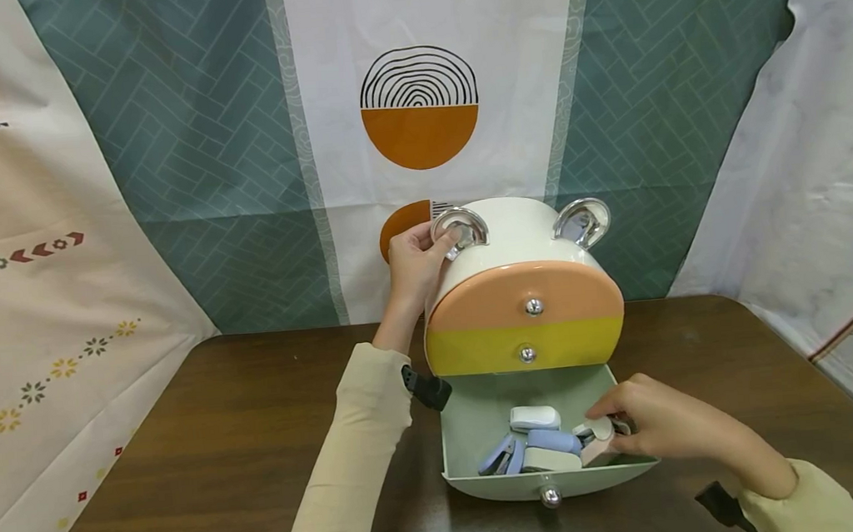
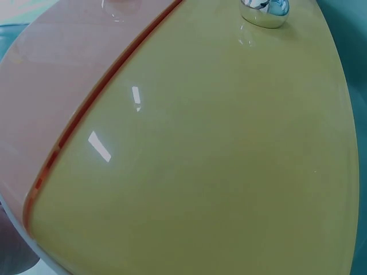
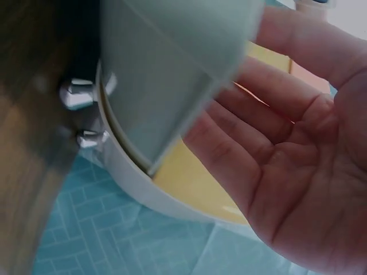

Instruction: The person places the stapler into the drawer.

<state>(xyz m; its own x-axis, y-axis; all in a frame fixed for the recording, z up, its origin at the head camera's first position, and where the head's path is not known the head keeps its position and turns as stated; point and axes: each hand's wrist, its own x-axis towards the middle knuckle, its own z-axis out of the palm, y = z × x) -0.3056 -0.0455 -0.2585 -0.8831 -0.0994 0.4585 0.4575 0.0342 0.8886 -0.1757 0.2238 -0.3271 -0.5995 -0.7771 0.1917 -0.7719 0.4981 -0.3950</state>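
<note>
A rounded white desktop drawer box (image 1: 517, 230) has two silver ear-shaped handles. My left hand (image 1: 414, 258) grips the left silver ear (image 1: 468, 223), thumb at its front. The box's lowest, pale green drawer (image 1: 475, 404) is pulled out, with small stationery inside. Over the drawer's right side, my right hand (image 1: 660, 419) pinches a small white-and-pink item (image 1: 599, 449), partly covered by the fingers, its kind unclear. In the right wrist view, the right hand (image 3: 304, 166) reaches behind the green drawer wall (image 3: 166, 74), fingertips hidden. The left wrist view is filled by the yellow drawer front (image 2: 218, 143).
In the drawer lie a blue stapler-like piece (image 1: 503, 456), a white rounded item (image 1: 534, 418), a blue block (image 1: 553, 441) and a cream block (image 1: 550, 460). The box stands on a dark wooden table (image 1: 260, 446). Patterned cloth (image 1: 214, 149) hangs behind.
</note>
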